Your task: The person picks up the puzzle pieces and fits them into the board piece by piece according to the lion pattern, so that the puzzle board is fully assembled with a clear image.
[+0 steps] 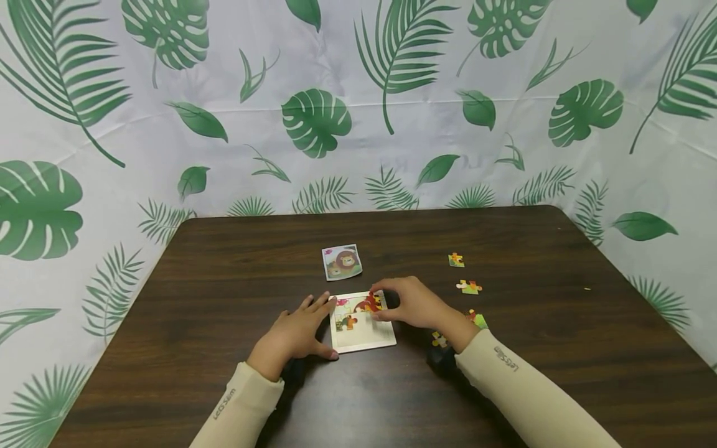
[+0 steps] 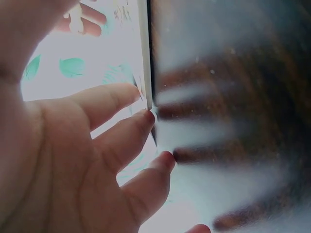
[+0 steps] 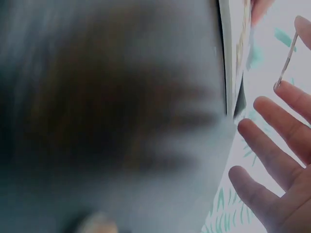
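Pinching piece (image 1: 375, 303) with right hand (image 1: 417, 303), touching board (image 1: 364, 336) at left with spread-fingered left hand (image 1: 297, 333); likely placing, needing alignment.

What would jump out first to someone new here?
Probably the big green leaves on the white cloth behind the dark table. Next comes the pale puzzle board: the left hand touches its left edge, while the right hand pinches a thin puzzle piece at its right side. Beyond the board lies a lion card; loose pieces lie off to the right.
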`<act>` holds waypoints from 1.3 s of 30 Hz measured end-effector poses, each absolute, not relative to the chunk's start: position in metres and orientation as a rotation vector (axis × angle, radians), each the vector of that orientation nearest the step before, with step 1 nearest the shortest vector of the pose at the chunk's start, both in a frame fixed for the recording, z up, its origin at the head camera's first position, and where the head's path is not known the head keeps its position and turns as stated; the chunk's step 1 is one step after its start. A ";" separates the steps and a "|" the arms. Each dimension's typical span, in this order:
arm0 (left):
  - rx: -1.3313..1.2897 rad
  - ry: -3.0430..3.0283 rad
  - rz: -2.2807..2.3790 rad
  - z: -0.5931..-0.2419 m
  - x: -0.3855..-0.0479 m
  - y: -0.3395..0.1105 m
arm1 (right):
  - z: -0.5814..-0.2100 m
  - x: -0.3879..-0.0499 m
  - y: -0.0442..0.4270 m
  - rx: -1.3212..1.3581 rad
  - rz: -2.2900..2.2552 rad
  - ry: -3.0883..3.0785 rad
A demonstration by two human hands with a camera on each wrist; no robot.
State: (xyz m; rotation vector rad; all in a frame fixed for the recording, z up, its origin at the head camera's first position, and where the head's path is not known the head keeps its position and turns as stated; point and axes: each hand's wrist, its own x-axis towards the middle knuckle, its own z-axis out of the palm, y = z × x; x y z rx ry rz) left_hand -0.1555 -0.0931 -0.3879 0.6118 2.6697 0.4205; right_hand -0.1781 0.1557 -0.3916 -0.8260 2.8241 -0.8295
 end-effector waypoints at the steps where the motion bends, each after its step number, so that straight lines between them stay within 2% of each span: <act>1: 0.615 2.671 0.420 -0.388 -0.156 -0.093 | -0.392 -0.177 0.153 -0.838 -0.826 2.822; 13: 0.657 2.684 0.434 -0.387 -0.157 -0.093 | -0.396 -0.173 0.126 -0.929 -0.663 2.849; 39: 0.659 2.692 0.424 -0.389 -0.156 -0.094 | -0.396 -0.174 0.123 -0.989 -0.538 2.844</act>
